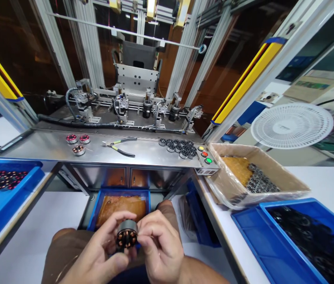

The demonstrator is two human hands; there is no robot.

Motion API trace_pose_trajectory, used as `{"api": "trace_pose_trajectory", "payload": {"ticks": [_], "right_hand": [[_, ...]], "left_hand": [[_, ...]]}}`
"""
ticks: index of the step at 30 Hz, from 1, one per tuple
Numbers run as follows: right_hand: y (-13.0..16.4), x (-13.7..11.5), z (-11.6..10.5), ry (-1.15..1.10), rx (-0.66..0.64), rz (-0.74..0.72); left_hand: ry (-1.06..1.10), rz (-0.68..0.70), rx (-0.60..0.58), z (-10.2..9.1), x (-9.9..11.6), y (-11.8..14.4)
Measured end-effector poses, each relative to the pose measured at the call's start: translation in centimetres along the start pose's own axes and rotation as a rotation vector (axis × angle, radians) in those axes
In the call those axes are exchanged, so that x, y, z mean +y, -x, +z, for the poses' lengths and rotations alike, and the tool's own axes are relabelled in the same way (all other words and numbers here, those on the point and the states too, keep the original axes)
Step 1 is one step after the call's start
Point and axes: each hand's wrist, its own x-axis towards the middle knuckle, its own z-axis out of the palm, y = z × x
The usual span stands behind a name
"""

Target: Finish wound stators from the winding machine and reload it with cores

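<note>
Above my lap, my left hand (103,248) grips a motor stator (127,233), a grey steel ring with copper windings facing me. Its thumb lies below the stator and its fingers curl round the far side. My right hand (161,246) is closed in a pinch at the stator's right edge; whatever is between those fingertips is too small to make out. On the metal worktop ahead stand three wound stators (78,150), two of them with red tops. Cutting pliers (121,146) with black and yellow-green handles lie spread beside them.
Bare black cores (181,146) cluster near the coloured push buttons (204,154). Winding fixtures (147,108) line the machine behind. A lined carton (291,185) of cores and a blue bin (252,244) stand right, under a fan (292,124). A blue tray (10,209) holds stators left.
</note>
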Motion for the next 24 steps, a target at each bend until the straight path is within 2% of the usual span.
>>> {"api": "trace_pose_trajectory", "payload": {"ticks": [2, 4, 8, 14, 17, 21, 22, 24], "right_hand": [[-0.2, -0.1, -0.3, 0.024, -0.026, -0.016], [-0.2, -0.1, -0.5, 0.061, -0.043, -0.026], [-0.1, 0.1, -0.7, 0.099, -0.044, 0.008], [-0.4, 0.1, -0.9, 0.029, -0.037, 0.143], [-0.7, -0.1, -1.2, 0.009, -0.056, 0.172], [-0.9, -0.1, -1.6, 0.011, -0.118, 0.051], [-0.9, -0.1, -1.8, 0.019, -0.135, 0.006], [-1.0, 0.0, -2.1, 0.046, -0.168, -0.066]], "left_hand": [[0.037, -0.053, -0.118, -0.7, 0.0, -0.1], [0.057, -0.038, -0.150, -1.0, -0.1, -0.2], [0.080, 0.015, -0.110, -1.0, -0.2, -0.4], [0.044, 0.148, 0.033, -0.6, 0.2, 0.0], [0.044, 0.181, 0.060, -0.6, 0.4, 0.1], [0.108, 0.153, 0.053, -0.7, 0.3, -0.3], [0.096, 0.113, 0.023, -0.7, 0.3, -0.4], [0.050, 0.006, -0.114, -0.6, 0.1, -0.6]]}}
